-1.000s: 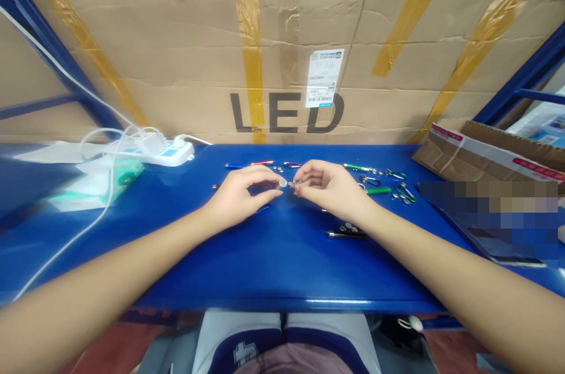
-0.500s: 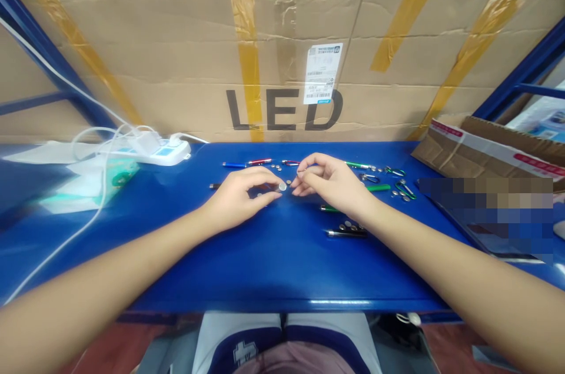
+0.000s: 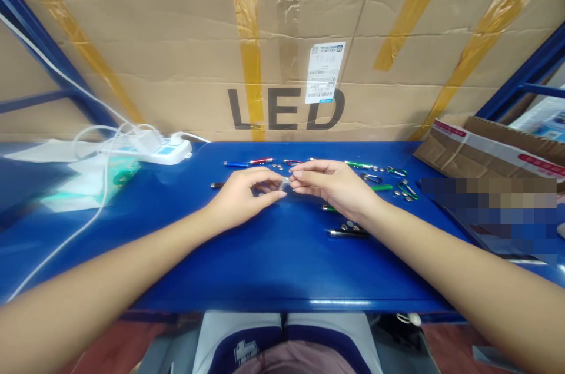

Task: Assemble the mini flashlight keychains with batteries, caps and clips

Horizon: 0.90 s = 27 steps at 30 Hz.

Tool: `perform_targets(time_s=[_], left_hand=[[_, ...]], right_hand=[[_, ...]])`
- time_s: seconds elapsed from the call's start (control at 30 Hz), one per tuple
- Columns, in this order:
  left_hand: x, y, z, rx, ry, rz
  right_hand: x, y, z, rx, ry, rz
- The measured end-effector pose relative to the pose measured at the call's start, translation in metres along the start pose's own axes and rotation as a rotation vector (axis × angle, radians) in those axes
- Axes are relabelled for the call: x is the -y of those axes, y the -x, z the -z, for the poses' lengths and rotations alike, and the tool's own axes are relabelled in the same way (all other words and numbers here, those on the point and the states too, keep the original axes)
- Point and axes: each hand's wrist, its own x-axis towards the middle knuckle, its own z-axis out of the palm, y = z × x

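Note:
Just left of the table's middle, my left hand point(image 3: 241, 194) pinches a small round silvery button cell point(image 3: 286, 181) between thumb and fingertips. My right hand point(image 3: 338, 185) meets it from the other side, its fingers closed together and their tips right at the cell. Whether those fingers hold anything of their own is hidden. Around my hands lie slim metal penlights: a blue one point(image 3: 236, 164), a red one point(image 3: 261, 161), a green one point(image 3: 358, 164) and a black one point(image 3: 348, 234). More button cells point(image 3: 350, 224) lie beside the black penlight, partly covered by my right wrist.
Green carabiner clips point(image 3: 408, 190) and loose cells lie to the right, near an open cardboard box point(image 3: 489, 150). A white power strip point(image 3: 168, 153) with cables stands at the back left of the blue table point(image 3: 247, 268). A large carton point(image 3: 176, 56) walls off the back.
My right hand has moved slightly left and its fingertips have come to the button cell in my left hand. The gap between the hands has closed.

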Motion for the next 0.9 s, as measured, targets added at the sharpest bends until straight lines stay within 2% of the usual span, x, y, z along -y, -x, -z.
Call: perform_targets(time_s=[0.13, 0.23, 0.37, 0.57, 0.7, 0.8, 0.9], left_hand=[[0.0024, -0.0015, -0.0034, -0.045, 0.19, 0.143], [0.0025, -0.0026, -0.0035, -0.071, 0.221, 0.179], [0.0001, -0.0025, -0.0009, -0.052, 0.157, 0.07], [-0.0052, -0.0009, 0.0031, -0.014, -0.092, -0.164], [-0.0058, -0.0004, 0.0032, 0.016, -0.126, -0.23], [-0.0053, -0.0005, 0.003, 0.019, -0.137, -0.253], [-0.0039, -0.0007, 0.0031, 0.007, -0.151, -0.237]], right_hand=[[-0.0006, -0.0005, 0.0003, -0.008, -0.076, -0.044], [0.0, -0.0011, 0.0016, -0.027, -0.101, -0.075], [0.001, -0.0008, 0.0014, -0.024, -0.11, -0.07], [0.002, 0.0023, -0.0003, 0.003, -0.056, -0.081], [0.0018, 0.0028, 0.0005, 0.051, -0.021, -0.076], [0.002, 0.0026, 0.0005, 0.017, 0.036, -0.058], [0.0036, 0.0046, -0.001, 0.005, 0.19, 0.037]])
